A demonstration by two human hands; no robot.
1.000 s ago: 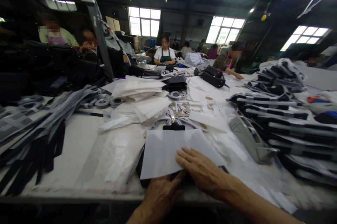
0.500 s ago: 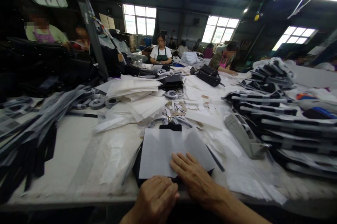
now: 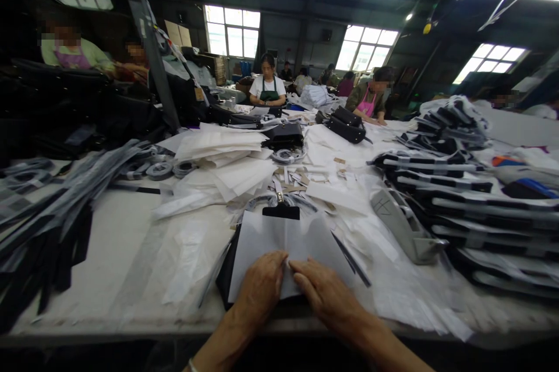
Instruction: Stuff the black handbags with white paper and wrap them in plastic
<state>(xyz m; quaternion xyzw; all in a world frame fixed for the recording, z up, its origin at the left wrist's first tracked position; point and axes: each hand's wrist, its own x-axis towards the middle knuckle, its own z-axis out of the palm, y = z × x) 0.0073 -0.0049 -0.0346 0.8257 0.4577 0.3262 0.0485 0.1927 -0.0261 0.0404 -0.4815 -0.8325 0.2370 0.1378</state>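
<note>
A white sheet (image 3: 262,238) lies over a black bag (image 3: 227,284) at the table's front edge. A raised crease runs up the middle of the sheet. My left hand (image 3: 261,282) presses on the sheet left of the crease, fingers stretched and close together. Opposite it, my right hand (image 3: 321,284) lies on the sheet with extended fingers, its tips almost meeting the left ones. Neither hand visibly grips anything. Beyond the sheet, a black flap (image 3: 282,211) with a metal clasp (image 3: 280,197) sticks out.
Wrapped black straps (image 3: 78,203) lie at left, a stack of white sheets (image 3: 227,151) behind. A grey pouch (image 3: 404,226) and piled black wrapped pieces (image 3: 489,209) stand at right. Black bags (image 3: 345,124) lie farther back. Several co-workers, one in a green apron (image 3: 268,94), sit around.
My left hand has moved up from the front edge onto the sheet and unfolded. My right hand has shifted slightly down, its fingers turned toward the left. A crease now shows in the sheet's middle.
</note>
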